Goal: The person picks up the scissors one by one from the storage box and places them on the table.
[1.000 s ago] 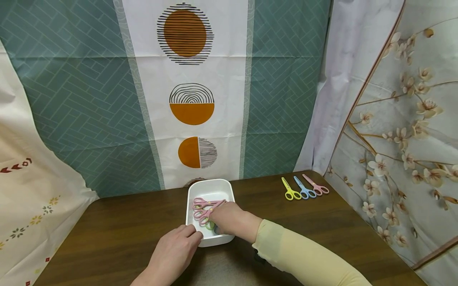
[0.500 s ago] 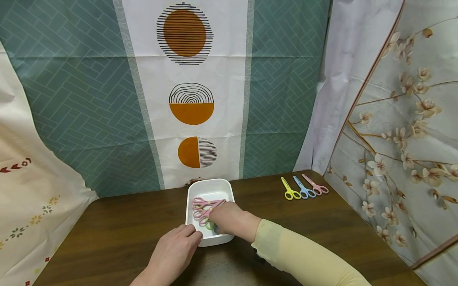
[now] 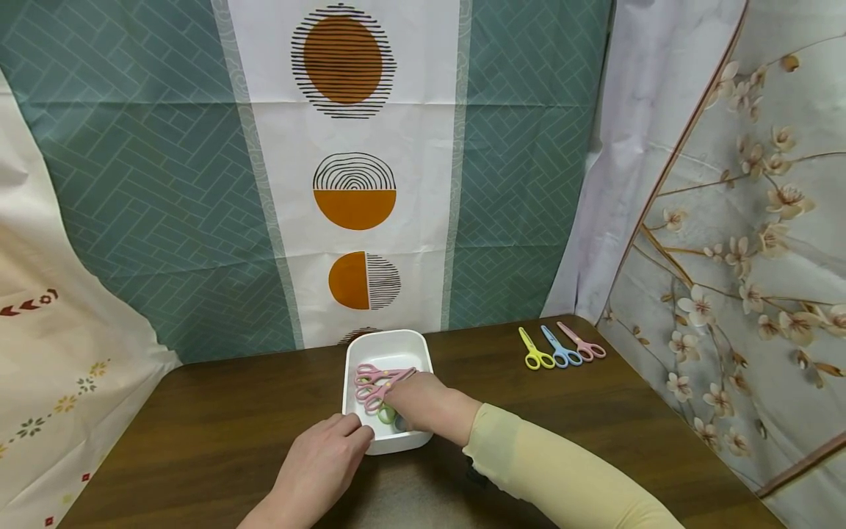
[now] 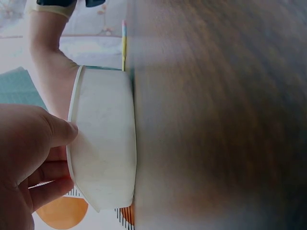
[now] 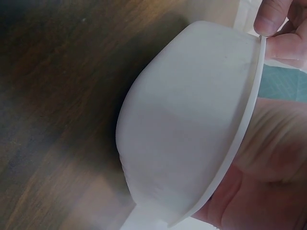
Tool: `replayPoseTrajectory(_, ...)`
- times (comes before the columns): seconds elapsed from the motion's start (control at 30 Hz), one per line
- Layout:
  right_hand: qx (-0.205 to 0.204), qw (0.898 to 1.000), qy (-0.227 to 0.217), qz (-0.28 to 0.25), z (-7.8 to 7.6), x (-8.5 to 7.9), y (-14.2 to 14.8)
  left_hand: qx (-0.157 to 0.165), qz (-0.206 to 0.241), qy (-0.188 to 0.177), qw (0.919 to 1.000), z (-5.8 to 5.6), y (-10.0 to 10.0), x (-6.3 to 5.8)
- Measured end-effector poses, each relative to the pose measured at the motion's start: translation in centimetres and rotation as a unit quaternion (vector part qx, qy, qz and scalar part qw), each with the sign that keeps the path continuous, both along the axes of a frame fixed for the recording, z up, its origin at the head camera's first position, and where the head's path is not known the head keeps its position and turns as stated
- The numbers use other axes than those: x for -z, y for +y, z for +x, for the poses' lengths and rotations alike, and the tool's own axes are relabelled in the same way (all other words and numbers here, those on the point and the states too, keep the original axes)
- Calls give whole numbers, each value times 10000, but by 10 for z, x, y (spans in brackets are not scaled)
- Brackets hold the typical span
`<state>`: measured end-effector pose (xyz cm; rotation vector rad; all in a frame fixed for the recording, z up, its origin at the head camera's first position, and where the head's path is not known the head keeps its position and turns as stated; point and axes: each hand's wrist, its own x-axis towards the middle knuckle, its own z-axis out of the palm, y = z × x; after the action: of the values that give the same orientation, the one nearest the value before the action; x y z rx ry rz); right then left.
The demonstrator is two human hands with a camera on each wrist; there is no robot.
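A white plastic tray stands on the table. My left hand pinches its near left rim; in the left wrist view the thumb lies outside the wall and the fingers inside. Pink scissors lie in the tray, with more pink scissors behind them and green handle loops underneath. My right hand reaches over the right rim into the tray, beside the pink scissors. A greyish loop shows below it. The right fingertips are hidden behind the hand and the tray wall.
At the table's back right corner lie yellow scissors, blue scissors and pink scissors side by side. A patterned cloth hangs behind the table, and a flowered cloth hangs along the right side.
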<state>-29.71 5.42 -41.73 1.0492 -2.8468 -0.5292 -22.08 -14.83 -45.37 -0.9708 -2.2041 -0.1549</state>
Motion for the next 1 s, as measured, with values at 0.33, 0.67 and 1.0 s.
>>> replayPoseTrajectory(0.33,-90,9999,-18,-118,0,1,2,-16,-2,58,10000,-1,-1,0)
replayPoseTrajectory(0.67,89,9997,-124,-207,0,4,1,57,14,171,9998,-2,0,1)
replayPoseTrajectory(1.0,102,9990,-14,-442,1,6,2,25,-1,125,9999,-1,0,1)
